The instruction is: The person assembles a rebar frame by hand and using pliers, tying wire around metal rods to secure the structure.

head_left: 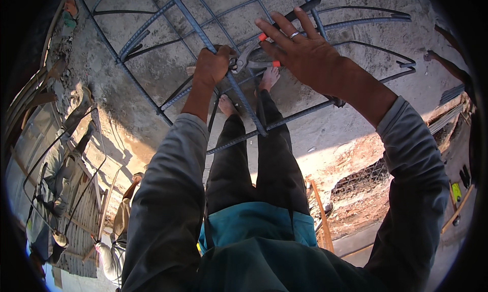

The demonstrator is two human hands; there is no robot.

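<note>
Rebar [203, 35] sits clenched in the left hand [211, 64] for steadiness; right hand [300, 51], fingers spread, rests against the pliers [254, 51].

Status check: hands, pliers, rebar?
Left hand gripping a rebar bar at a crossing. Right hand open-fingered on the red-handled pliers, jaws at the joint. Bare feet under the grid; nothing blocking.

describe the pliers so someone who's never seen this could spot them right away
Start at the grid of grey ribbed steel bars filling the upper half of the picture. Near its middle, the left hand grips a bar crossing, and the right hand spreads open beside it. Between them are the pliers: the only tool there, metal jaws at the crossing, dark handles with orange-red bands.
</note>
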